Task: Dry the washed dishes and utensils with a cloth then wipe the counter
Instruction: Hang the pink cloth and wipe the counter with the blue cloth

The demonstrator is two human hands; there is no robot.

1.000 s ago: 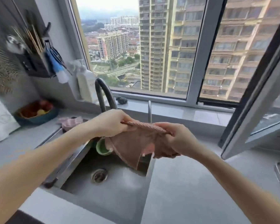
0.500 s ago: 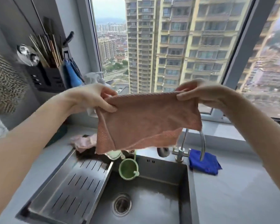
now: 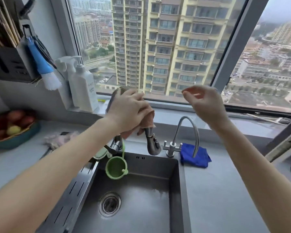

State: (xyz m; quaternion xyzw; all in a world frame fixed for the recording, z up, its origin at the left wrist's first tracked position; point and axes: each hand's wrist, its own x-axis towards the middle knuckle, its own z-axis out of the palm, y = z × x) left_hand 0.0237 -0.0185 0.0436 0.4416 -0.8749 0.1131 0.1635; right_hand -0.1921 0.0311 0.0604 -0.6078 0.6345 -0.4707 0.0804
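Observation:
A pink cloth [image 3: 149, 118] is draped over the neck of the dark pull-out faucet [image 3: 152, 145] above the steel sink [image 3: 141, 209]. My left hand [image 3: 127, 109] rests on top of the cloth and grips it against the faucet, hiding most of it. My right hand [image 3: 205, 103] hovers to the right of the faucet in front of the window, fingers loosely curled and apart, holding nothing. The grey counter [image 3: 225, 190] runs along both sides of the sink. No dishes show in the sink.
A small green cup [image 3: 116, 168] hangs under the faucet. A thin steel tap [image 3: 188, 130] and a blue cloth [image 3: 195, 157] sit right of the sink. Left: fruit bowl [image 3: 12, 130], pink gloves [image 3: 59, 138], soap bottles [image 3: 84, 88], utensil rack [image 3: 7, 64] with brush [image 3: 44, 68]. An open window frame [image 3: 284, 145] juts in at right.
Both hands held the pink cloth spread out in the air; now it hangs over the faucet. My right hand has let go, and my left hand presses the cloth down.

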